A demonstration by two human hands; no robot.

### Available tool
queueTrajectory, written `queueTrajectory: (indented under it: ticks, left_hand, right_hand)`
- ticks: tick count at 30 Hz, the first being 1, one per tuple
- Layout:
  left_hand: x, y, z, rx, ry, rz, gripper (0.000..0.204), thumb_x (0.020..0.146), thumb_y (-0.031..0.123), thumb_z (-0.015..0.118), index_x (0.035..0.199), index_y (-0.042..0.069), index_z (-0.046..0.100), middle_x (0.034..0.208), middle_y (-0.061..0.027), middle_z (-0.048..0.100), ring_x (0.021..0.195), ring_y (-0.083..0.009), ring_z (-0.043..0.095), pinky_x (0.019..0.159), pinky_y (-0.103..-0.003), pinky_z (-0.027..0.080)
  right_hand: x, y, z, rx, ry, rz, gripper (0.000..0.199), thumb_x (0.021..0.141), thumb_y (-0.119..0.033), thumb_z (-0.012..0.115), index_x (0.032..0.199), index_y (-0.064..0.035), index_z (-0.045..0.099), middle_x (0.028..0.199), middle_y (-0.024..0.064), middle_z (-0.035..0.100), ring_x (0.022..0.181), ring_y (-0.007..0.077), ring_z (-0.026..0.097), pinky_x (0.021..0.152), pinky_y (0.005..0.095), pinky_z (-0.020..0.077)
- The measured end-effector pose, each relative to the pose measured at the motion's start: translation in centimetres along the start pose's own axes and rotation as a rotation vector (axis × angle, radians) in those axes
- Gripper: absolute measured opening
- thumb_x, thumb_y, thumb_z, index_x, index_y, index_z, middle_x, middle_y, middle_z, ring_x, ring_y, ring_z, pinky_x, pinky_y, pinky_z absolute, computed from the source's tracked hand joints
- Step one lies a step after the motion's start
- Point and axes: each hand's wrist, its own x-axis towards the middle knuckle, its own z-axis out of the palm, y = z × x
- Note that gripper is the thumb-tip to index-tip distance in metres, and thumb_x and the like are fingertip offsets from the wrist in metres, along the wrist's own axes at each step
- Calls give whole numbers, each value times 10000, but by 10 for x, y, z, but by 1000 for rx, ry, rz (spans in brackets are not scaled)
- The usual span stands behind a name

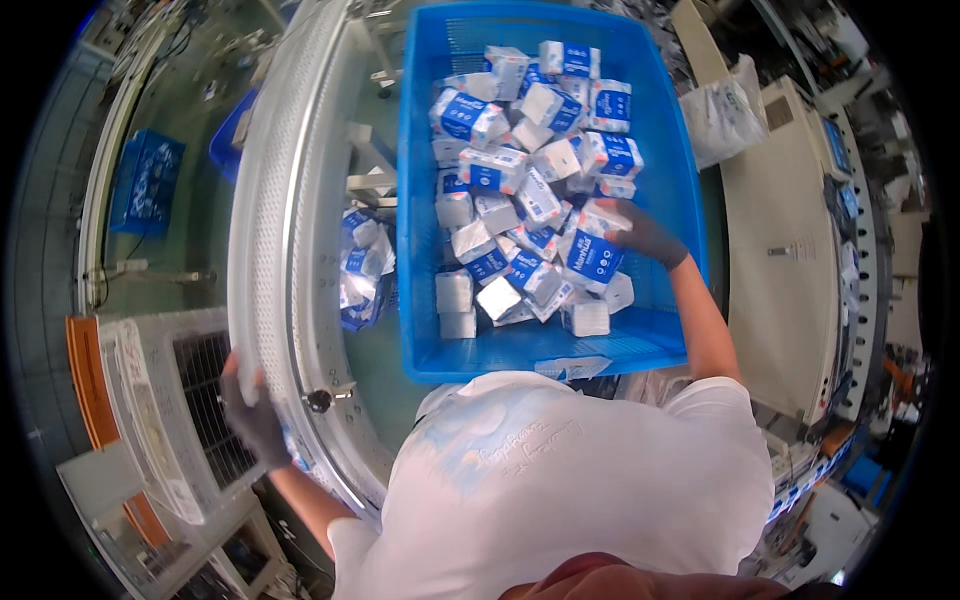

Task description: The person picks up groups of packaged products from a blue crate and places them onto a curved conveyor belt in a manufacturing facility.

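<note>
A large blue plastic crate (551,366) in front of me holds many white-and-blue wrapped tissue packs (483,170), heaped loosely at all angles. My right hand (648,235), in a grey glove, reaches in from the crate's right side. Its fingers close on the right edge of one tissue pack (590,254) lying tilted on the heap. Away to the left, my left hand (252,412), also grey-gloved, is at the outer edge of the curved conveyor (268,215). Its fingers are stretched and apart, with no held thing visible. A small blue-and-white item (294,447) shows beside its wrist, partly hidden.
Left of the crate, a bag of similar packs (362,262) sits low behind the conveyor. A white machine with a dark grille (212,400) stands beside my left hand. A smaller blue crate (148,182) is farther left. A beige cabinet (775,250) and clear plastic bag (722,118) flank the right.
</note>
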Motion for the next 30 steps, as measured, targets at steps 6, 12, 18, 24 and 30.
queueTrajectory:
  ticks: [6, 12, 18, 24, 30]
  left_hand:
    - [-9, 178, 153, -550, -654, 354, 1037, 695, 260, 852, 1505, 82, 229, 1439, -192, 405, 1336, -288, 395, 1103, -362, 321]
    - [14, 123, 104, -485, -288, 43, 866, 705, 222, 849, 1391, 30, 358, 1272, -130, 537, 1073, -243, 589, 926, -355, 483]
    - [23, -39, -5, 540, 142, 115, 912, 702, 186, 797, 1476, 121, 319, 1266, -206, 500, 1211, -375, 481, 1012, -442, 408]
    - [-37, -99, -9, 311, -193, -121, 640, 870, 282, 644, 1421, 66, 401, 1240, -241, 514, 1162, -396, 514, 963, -417, 420]
    - [-62, -93, 21, 630, -132, -163, 579, 831, 379, 668, 1262, 10, 554, 1317, -251, 492, 1238, -405, 450, 1037, -465, 375]
  right_hand:
    - [20, -153, 65, 297, -258, -389, 883, 695, -509, 691, 1389, -23, 439, 1333, 151, 485, 1247, 245, 471, 1014, 357, 395]
    - [59, 31, 104, -326, -30, -13, 1011, 773, -623, 671, 1462, -23, 239, 1391, 255, 414, 1334, 396, 368, 1094, 403, 314]
    - [-5, 193, 143, -766, -446, 694, 1014, 610, -668, 739, 1383, -85, 437, 1393, 239, 416, 1258, 392, 478, 1013, 454, 441]
    - [-1, 133, 39, 465, -297, 781, 637, 841, -458, 669, 1264, -6, 518, 1200, 126, 609, 1039, 296, 637, 826, 481, 550]
    - [23, 1, 58, 927, -385, 100, 901, 790, -497, 716, 1449, -39, 307, 1369, 126, 494, 1234, 264, 513, 1041, 422, 427]
